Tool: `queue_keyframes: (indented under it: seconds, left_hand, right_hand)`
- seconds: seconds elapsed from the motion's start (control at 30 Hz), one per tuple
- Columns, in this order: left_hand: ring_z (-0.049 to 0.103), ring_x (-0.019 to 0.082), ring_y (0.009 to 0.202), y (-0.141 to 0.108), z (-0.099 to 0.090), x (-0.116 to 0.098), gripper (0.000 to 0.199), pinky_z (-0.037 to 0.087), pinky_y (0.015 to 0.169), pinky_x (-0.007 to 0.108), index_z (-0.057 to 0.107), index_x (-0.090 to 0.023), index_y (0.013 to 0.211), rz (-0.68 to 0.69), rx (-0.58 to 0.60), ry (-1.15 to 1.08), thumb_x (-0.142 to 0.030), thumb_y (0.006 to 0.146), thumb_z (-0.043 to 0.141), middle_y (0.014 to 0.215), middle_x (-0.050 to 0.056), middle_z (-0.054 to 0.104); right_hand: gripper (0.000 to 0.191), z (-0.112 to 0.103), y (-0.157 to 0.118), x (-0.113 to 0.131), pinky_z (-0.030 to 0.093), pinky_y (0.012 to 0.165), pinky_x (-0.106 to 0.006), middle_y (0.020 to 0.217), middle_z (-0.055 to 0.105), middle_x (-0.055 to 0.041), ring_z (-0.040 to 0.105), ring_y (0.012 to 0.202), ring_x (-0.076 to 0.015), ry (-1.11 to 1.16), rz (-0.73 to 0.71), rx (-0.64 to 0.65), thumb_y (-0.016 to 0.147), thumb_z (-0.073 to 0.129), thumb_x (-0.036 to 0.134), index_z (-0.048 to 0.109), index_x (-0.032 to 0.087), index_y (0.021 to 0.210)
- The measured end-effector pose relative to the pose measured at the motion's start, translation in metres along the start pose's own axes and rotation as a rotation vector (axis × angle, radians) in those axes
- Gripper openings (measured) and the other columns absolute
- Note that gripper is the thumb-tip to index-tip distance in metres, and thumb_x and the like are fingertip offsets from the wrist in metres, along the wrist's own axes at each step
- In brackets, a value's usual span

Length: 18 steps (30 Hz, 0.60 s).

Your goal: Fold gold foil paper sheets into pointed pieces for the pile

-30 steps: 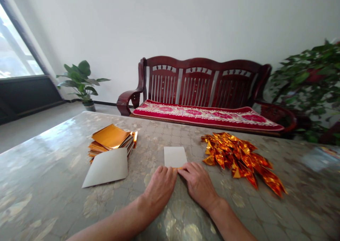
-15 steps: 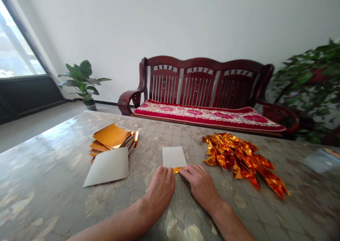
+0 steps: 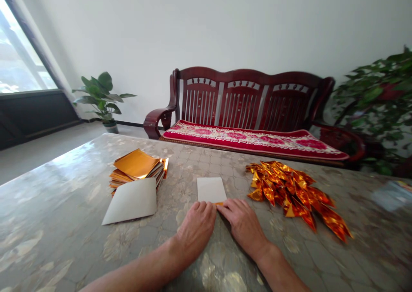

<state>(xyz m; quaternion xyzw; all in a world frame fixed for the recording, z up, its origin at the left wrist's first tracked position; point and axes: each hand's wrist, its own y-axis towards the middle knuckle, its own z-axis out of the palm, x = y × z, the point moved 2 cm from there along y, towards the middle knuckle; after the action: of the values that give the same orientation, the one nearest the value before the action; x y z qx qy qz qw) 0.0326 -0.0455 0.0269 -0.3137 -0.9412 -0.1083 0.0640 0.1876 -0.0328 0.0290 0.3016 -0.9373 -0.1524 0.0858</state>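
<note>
A sheet of paper (image 3: 211,189), white side up, lies on the patterned table (image 3: 180,167), with a narrow gold fold along its near edge. My left hand (image 3: 198,224) presses on the left part of that fold, its fingers curled together. At the right end of the fold, my right hand (image 3: 243,223) pinches the edge with thumb and fingers. Both hands nearly touch and hide most of the gold strip. To the left is a stack of gold sheets (image 3: 135,163), with a white-backed sheet (image 3: 131,201) leaning at its front. Folded shiny gold pieces (image 3: 292,189) form a pile on the right.
A clear plastic bag (image 3: 391,195) lies at the table's right side. Behind the table stand a dark red wooden bench (image 3: 244,99) with a red floral cushion, a potted plant (image 3: 103,94) on the left and a leafy plant (image 3: 376,99) on the right.
My left hand has slid slightly right along the fold toward my right hand, covering more of the gold strip. My right hand has barely moved.
</note>
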Motion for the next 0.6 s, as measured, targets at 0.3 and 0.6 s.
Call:
queue_keyframes:
  seconds: [0.3,0.6]
  left_hand:
    - [0.052,0.023,0.084,-0.0037,-0.0005,-0.0034,0.021,0.039,0.07,0.036,0.06,-0.012,0.108,-0.021,0.002,0.09,-0.011,0.089,0.052,0.093,0.008,0.059]
    - [0.051,0.023,0.082,-0.0079,-0.0015,-0.007,0.026,0.039,0.071,0.036,0.063,-0.012,0.11,-0.053,0.027,0.175,-0.011,0.088,0.052,0.092,0.008,0.059]
  right_hand:
    - [0.016,0.0035,-0.0007,-0.001,0.039,0.082,-0.032,0.095,0.065,-0.0022,0.056,0.093,-0.0196,0.018,0.037,-0.03,0.091,0.061,0.017,0.068,0.024,0.103]
    - [0.019,0.0021,-0.0037,-0.0063,0.037,0.078,-0.03,0.091,0.066,-0.0014,0.055,0.088,-0.018,-0.016,0.078,-0.079,0.09,0.059,0.011,0.071,0.025,0.097]
